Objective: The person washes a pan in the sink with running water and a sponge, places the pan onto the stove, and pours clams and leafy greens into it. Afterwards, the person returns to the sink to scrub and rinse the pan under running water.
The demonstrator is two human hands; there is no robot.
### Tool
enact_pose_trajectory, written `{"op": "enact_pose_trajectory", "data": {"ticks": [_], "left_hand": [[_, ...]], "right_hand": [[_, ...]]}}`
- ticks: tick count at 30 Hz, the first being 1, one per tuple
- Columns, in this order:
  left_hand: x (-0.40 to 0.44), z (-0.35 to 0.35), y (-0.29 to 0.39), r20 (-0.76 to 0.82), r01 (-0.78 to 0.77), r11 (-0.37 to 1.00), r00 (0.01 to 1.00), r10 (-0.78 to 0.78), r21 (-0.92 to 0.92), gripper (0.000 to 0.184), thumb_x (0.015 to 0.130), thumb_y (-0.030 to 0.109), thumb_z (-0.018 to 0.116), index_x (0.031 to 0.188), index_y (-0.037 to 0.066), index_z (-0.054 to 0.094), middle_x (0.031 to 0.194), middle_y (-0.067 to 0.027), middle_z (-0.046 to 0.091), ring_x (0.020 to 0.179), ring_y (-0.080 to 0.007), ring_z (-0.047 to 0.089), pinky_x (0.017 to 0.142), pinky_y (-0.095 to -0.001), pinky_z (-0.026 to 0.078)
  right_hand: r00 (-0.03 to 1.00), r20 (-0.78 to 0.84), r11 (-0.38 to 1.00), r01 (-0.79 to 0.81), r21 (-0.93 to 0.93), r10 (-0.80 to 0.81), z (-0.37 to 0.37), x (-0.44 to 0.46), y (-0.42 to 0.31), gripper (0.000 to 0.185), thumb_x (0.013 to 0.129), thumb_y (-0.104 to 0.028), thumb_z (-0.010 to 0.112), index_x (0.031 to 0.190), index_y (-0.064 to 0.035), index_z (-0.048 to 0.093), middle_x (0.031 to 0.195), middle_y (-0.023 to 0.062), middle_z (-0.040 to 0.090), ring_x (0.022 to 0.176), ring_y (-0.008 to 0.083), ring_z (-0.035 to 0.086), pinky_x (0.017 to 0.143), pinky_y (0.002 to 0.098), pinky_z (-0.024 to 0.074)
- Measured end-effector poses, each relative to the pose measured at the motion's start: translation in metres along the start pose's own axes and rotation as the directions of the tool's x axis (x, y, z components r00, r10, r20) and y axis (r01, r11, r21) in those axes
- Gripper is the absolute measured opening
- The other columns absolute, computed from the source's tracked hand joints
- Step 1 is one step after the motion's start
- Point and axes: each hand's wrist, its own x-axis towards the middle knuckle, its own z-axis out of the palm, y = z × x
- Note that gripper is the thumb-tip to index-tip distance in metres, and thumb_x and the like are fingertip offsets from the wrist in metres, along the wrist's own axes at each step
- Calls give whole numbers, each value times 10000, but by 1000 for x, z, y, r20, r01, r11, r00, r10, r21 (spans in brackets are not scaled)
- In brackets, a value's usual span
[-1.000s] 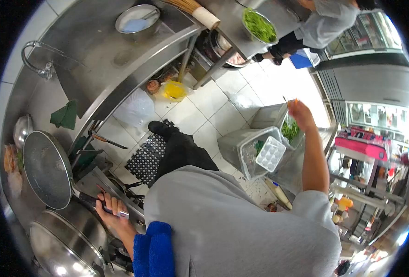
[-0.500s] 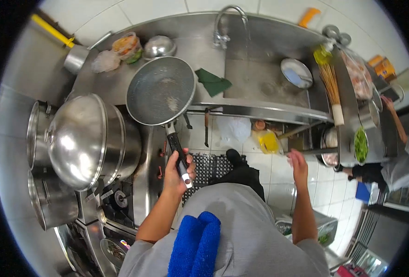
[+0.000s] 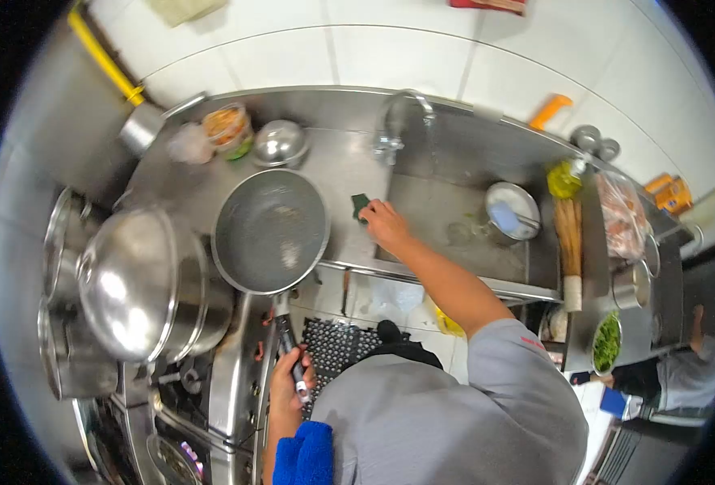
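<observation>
My left hand (image 3: 292, 380) is closed around the black handle (image 3: 288, 347) of a grey frying pan (image 3: 270, 232), which is level and has pale marks on its inner surface. My right hand (image 3: 386, 225) reaches across to the steel counter beside the sink, its fingers closed on a dark green scouring pad (image 3: 360, 205). Part of the pad is covered by the fingers. Right of this hand lies the sink basin (image 3: 430, 190), with a tap (image 3: 390, 145) running a thin stream of water.
A domed steel pot (image 3: 131, 283) stands at left by the stove. In the sink sits a bowl (image 3: 513, 198) with a bluish thing inside. A brush of thin sticks (image 3: 568, 242) leans at the sink's right edge. Another person (image 3: 689, 376) is at far right.
My right hand has moved from beside my body to the counter and taken hold of the scouring pad. The pan, still in my left hand, appears lower in view as the camera tilted up.
</observation>
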Motion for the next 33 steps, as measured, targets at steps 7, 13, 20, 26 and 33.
{"op": "enact_pose_trajectory", "data": {"ticks": [7,13,20,26,33], "left_hand": [[0,19,-11,-61,-28,999,998,30,34,191,917,259,535,991,85,561,717,-5,503,467,-90,412,354,-210,343],[3,24,-17,-83,-16,999,996,18,35,209,936,315,503,1004,124,551,736,11,490,480,-85,401,353,-230,363],[3,36,-16,-65,-23,998,998,26,55,226,929,285,514,1017,78,505,724,-11,477,477,-96,391,380,-232,330],[4,41,-16,-115,-24,998,993,30,56,218,938,273,498,1026,74,507,722,-18,483,491,-106,421,386,-239,344],[4,36,-16,-25,-2,1000,1000,2,5,215,943,255,481,1045,68,510,734,-33,509,521,-127,461,407,-253,393]], "right_hand": [[857,41,802,-496,333,513,-105,-56,77,260,793,-108,535,1047,-73,581,974,204,620,910,371,583,814,420,453],[733,-132,745,-661,93,667,-237,-131,118,255,797,-103,557,1050,-84,580,956,205,615,920,373,581,823,414,454],[735,-378,411,-646,-643,563,-317,-202,175,317,831,-207,577,1110,-56,562,1115,101,561,1073,300,507,902,413,442],[583,-349,312,-746,-588,734,-290,-251,192,420,863,-333,557,1164,-40,554,1266,186,471,1154,347,453,965,435,414],[732,-332,773,-634,-11,596,-261,-167,155,405,872,-292,579,1195,-48,561,1166,181,574,1085,329,533,937,398,423]]}}
